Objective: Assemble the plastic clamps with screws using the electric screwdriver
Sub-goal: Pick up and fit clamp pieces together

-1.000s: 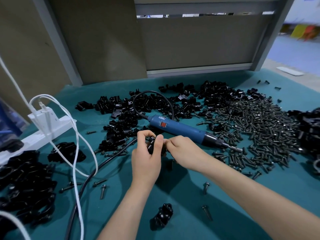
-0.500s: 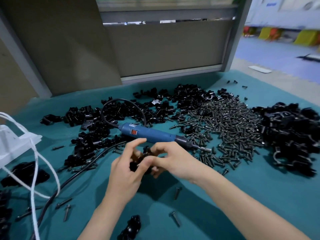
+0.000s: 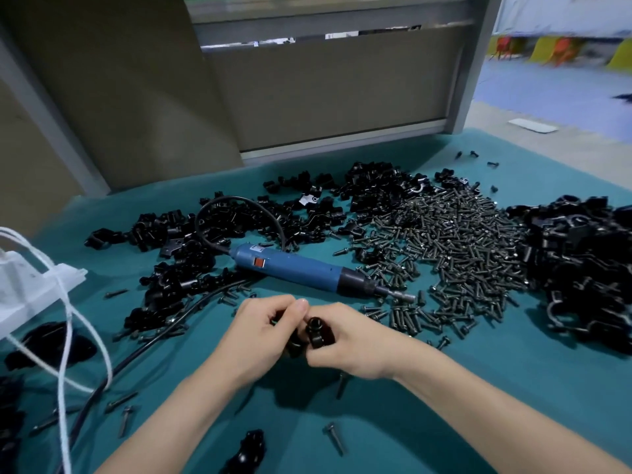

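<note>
Alignment matters here: we hold the plastic clamp [image 3: 316, 333] between both hands, left hand [image 3: 260, 333] and right hand [image 3: 355, 347] curled round its pieces. We should seat them flush before reaching for the electric screwdriver [image 3: 301, 268] lying just beyond.

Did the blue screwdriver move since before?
No. The blue screwdriver lies where it was, its tip at the edge of the screw pile. Only the camera view shifted.
</note>
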`<action>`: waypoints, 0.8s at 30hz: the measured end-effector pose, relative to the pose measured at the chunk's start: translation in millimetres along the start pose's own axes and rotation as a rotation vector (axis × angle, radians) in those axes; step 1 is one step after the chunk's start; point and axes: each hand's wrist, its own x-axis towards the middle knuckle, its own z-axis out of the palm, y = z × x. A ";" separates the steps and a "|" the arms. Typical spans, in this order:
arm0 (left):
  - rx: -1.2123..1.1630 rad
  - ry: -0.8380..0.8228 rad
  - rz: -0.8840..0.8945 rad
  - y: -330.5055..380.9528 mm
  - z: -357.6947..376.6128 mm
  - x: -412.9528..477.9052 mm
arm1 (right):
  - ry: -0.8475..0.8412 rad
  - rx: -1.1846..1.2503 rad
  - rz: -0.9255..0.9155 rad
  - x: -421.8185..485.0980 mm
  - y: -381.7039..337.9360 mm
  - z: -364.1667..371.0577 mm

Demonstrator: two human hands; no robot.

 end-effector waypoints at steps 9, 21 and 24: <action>-0.835 -0.349 -0.928 19.3 -17.3 11.2 | 0.359 -0.407 -0.474 -6.4 -2.5 -1.9; 0.402 -0.082 0.450 4.7 -35.7 -10.9 | 0.388 0.420 -0.012 -9.4 -13.4 -22.6; 0.513 -0.122 0.622 5.3 -37.2 -12.6 | 0.357 0.533 0.077 -6.2 -13.6 -19.1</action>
